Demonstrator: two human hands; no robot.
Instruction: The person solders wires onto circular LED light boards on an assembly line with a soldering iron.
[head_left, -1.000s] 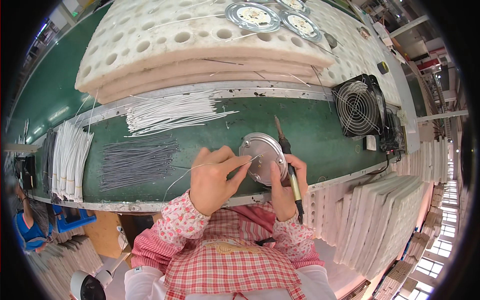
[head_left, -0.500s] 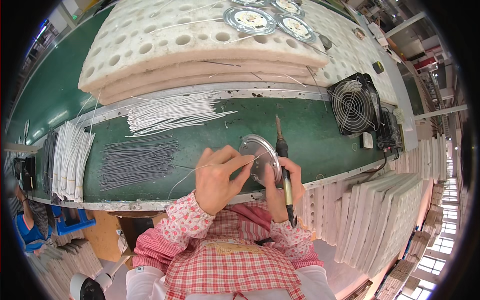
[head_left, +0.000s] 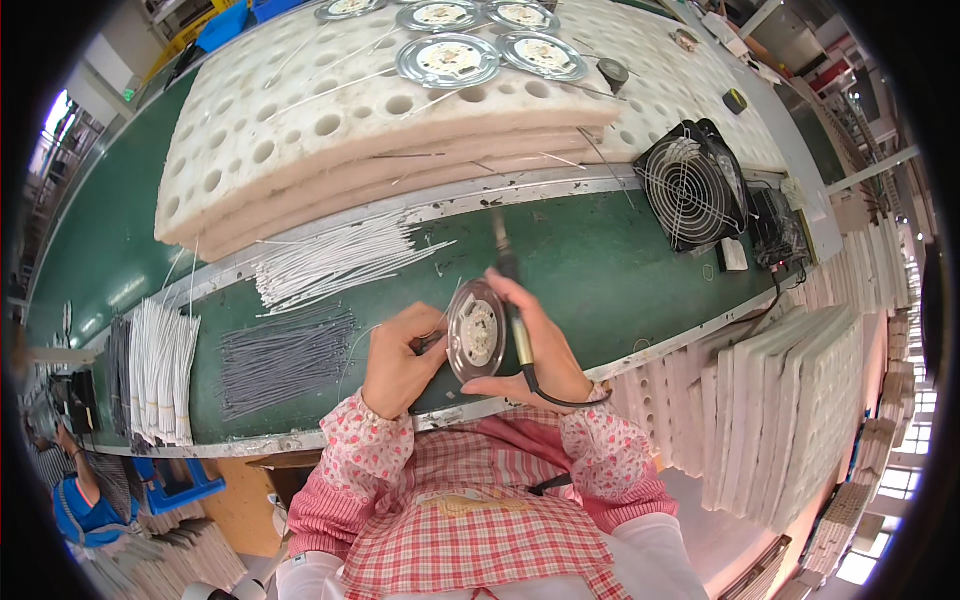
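Observation:
My right hand [head_left: 550, 350] holds a round metal lamp plate [head_left: 478, 335] by its edge, with fingers above and thumb below. A soldering iron [head_left: 523, 345] lies in the same hand, its tip pointing away from me and blurred. The plate is tilted, and its pale disc with small parts faces me. At the plate's left side my left hand [head_left: 395, 360] is closed, fingers curled toward the plate's back. A thin wire [head_left: 357, 343] runs to this hand; what its fingertips grip is partly hidden.
Grey wires [head_left: 285, 360] and white wires [head_left: 335, 260] lie left on the green bench. Bundled white wires [head_left: 165, 370] are farther left. Behind, several finished plates [head_left: 447, 60] rest on a holed foam block [head_left: 300, 130]. A black fan [head_left: 690, 190] stands right.
The plate has turned so its disc side shows and moved left. My left hand has shifted from the plate's open face to its left side. The view has shifted too.

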